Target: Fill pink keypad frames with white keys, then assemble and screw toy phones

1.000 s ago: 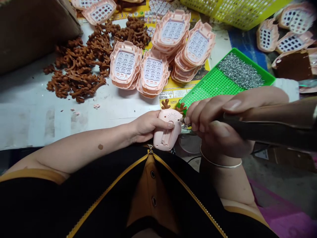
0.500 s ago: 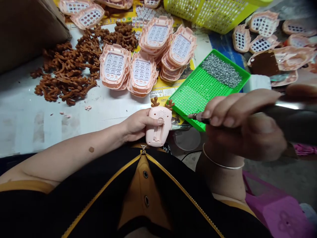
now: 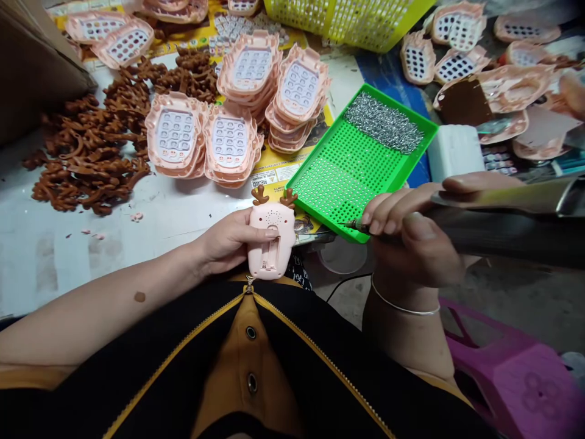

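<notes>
My left hand [image 3: 226, 241] grips a pale pink toy phone [image 3: 284, 244] with brown antlers, its back facing up and my thumb across the open battery slot. My right hand [image 3: 411, 235] is wrapped round a dark power screwdriver [image 3: 512, 228], held sideways with the bit pointing left. That bit lies in view over the near corner of the green tray [image 3: 315, 167]; whether it touches the tray I cannot tell. A heap of small silver screws [image 3: 386, 125] fills the tray's far end, and the rest of its floor is perforated.
Stacks of pink phone fronts [image 3: 176, 131] stand behind the toy, beside a pile of brown antlers [image 3: 91, 143]. A yellow basket [image 3: 347, 24] is at the back. More pink shells [image 3: 461, 61] lie at right. A purple stool [image 3: 512, 366] stands low on the right.
The view has shifted, so most things sit further left. The screwdriver has come slightly down and left, its bit nearer the tray's near corner. My left hand keeps its hold on the toy phone.
</notes>
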A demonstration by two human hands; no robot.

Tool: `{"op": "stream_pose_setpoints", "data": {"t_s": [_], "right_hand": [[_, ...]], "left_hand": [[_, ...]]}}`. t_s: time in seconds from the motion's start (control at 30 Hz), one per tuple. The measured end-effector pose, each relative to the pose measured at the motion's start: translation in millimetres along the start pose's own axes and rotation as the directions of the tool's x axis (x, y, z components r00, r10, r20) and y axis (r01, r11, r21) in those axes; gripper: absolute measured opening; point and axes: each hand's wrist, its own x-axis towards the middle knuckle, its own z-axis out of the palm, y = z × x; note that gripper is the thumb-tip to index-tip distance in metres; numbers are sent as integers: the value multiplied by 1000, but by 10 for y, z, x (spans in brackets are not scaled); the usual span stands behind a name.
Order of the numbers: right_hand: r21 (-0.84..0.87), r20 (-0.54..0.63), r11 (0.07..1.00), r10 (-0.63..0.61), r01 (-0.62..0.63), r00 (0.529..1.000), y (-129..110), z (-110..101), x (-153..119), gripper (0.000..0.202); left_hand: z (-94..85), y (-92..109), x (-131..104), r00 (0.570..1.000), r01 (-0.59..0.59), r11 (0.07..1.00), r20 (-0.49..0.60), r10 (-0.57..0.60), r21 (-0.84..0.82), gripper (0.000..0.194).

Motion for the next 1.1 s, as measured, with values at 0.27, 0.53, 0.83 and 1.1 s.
{"op": "stream_pose_setpoints", "data": {"t_s": [0.27,0.53,0.83,1.1], "right_hand": [[41,19,999,5,-5,1000,85,-43,-41,25],[78,84,994,67,-73,994,58,-38,-25,16],[60,19,998,-3,2,1000,-414,327,108,41],[220,271,973,5,-67,963,-266,702,-5,22]], "left_hand": [[-8,-2,1,1000,10,1000,-14,-10,5,36],[-3,4,3,1000,12,1000,-13,-12,13,36],[17,-61,-7,1000,-15,999,14,15,34,32],[37,-166,-122,1000,-27,1000,14,27,-6,27]]}}
